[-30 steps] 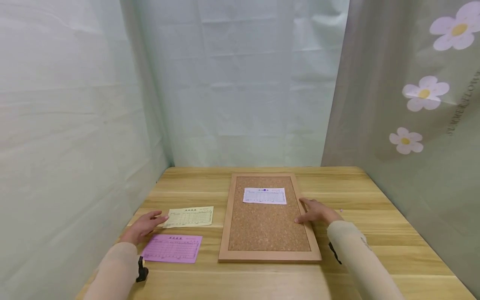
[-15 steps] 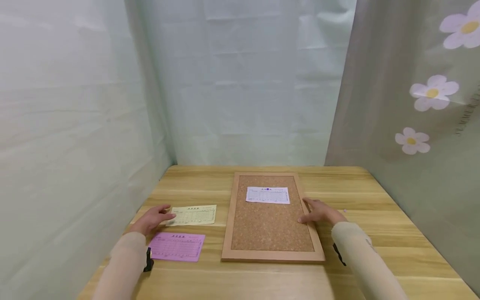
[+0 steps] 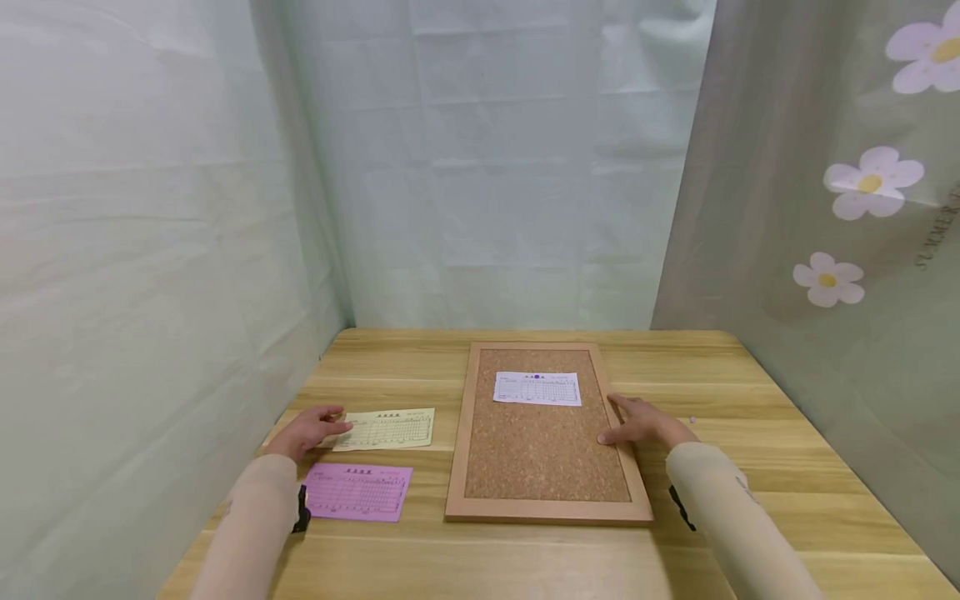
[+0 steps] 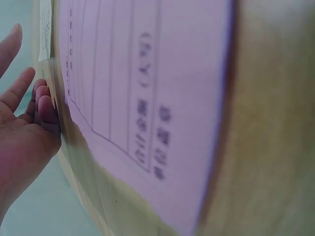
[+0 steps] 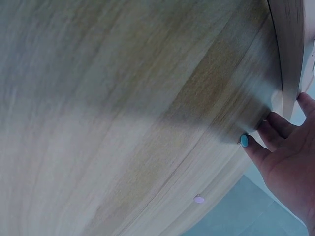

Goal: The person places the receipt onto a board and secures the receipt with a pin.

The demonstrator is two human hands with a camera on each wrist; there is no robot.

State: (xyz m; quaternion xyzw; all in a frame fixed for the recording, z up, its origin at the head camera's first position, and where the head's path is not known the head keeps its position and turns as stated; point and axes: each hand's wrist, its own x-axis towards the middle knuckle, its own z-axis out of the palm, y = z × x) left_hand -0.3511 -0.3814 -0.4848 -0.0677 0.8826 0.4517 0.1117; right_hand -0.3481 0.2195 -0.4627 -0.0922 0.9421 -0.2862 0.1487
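Observation:
A framed corkboard [image 3: 547, 458] lies flat on the table. Pinned near its far end by a purple tack [image 3: 537, 377] is a white printed slip [image 3: 532, 392]. My right hand [image 3: 643, 422] rests at the board's right frame, thumb and forefinger spread apart on it. A teal tack [image 5: 244, 140] shows right at that hand's little fingertip in the right wrist view. Over the left end of a yellow printed slip [image 3: 392, 430] lies my left hand [image 3: 306, 431], its thumb overlapping the paper. A pink printed slip [image 3: 358, 493] lies nearer, below that hand.
On the wooden table [image 3: 547, 567], right of the board, lies a small pinkish tack [image 3: 692, 419]. Pale curtains [image 3: 495, 200] stand behind and along the left. The right curtain [image 3: 757, 333] carries printed flowers.
My left hand has moved slightly right, further over the yellow slip's end. The right hand stays at the board's frame. The whole head view has shifted a little.

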